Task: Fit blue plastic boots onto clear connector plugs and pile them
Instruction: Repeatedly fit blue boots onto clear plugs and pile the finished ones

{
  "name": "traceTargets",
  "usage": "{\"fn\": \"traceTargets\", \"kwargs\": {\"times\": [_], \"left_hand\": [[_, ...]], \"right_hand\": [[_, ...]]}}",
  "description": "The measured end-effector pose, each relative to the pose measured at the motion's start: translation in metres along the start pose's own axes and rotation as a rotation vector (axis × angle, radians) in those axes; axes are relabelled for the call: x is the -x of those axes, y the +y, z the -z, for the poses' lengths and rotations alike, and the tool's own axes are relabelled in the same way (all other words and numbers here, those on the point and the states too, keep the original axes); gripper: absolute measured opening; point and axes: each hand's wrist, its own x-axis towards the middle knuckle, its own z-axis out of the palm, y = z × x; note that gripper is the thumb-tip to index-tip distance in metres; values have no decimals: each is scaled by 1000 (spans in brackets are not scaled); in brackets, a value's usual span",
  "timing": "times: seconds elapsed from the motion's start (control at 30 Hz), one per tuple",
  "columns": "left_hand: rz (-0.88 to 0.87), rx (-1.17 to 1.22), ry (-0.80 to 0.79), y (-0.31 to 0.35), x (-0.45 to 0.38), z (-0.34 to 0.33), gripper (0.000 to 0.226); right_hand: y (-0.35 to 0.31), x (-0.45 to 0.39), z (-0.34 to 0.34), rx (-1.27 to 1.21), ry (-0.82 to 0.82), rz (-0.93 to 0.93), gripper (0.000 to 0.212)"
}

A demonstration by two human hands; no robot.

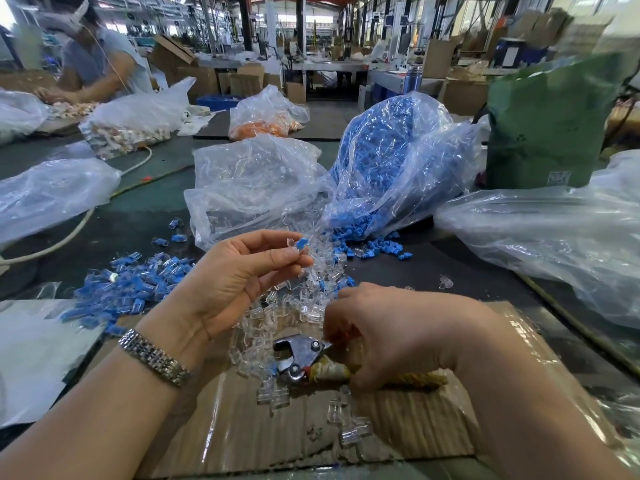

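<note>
Big bags crowd the table (138,216). Above the pliers (298,355), the left hand (239,282) pinches a booted plug (298,245); pile it next. Right hand (391,327) picks among clear plugs (277,317), grip hidden.

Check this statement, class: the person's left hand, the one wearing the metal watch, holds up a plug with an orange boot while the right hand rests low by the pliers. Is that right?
Not quite. In the head view the boot on the plug pinched in the left hand is blue, not orange. The rest stands: that wrist wears the metal watch, and the right hand rests low by the pliers.
</note>
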Motion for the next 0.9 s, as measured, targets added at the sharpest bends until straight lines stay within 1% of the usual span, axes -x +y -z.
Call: {"fn": "traceTargets", "kwargs": {"times": [0.07,0.17,0.27,0.33,0.4,0.5,0.63,0.77,0.9], "left_hand": [[-4,2,12,0,0,0,21],[-18,31,52,1,0,0,19],[-45,83,89,4,0,3,19],[-70,74,101,6,1,4,19],[-90,36,102,7,2,4,20],[-107,-10,81,7,5,-1,21],[-151,-137,77,5,8,-10,20],[-203,-255,121,4,8,-13,27],[-227,-286,113,3,9,-13,23]], "right_hand": [[-4,-3,-3,4,41,14,49],[-4,-5,-3,-121,108,-2,31],[5,-5,1,-307,198,-25,29],[14,-6,3,-497,258,-35,24],[21,-6,4,-612,281,-46,28],[28,-9,4,-677,267,-57,34],[27,-10,4,-762,260,-29,38],[23,-9,3,-763,276,-25,39],[21,-8,4,-739,282,-34,36]]}}
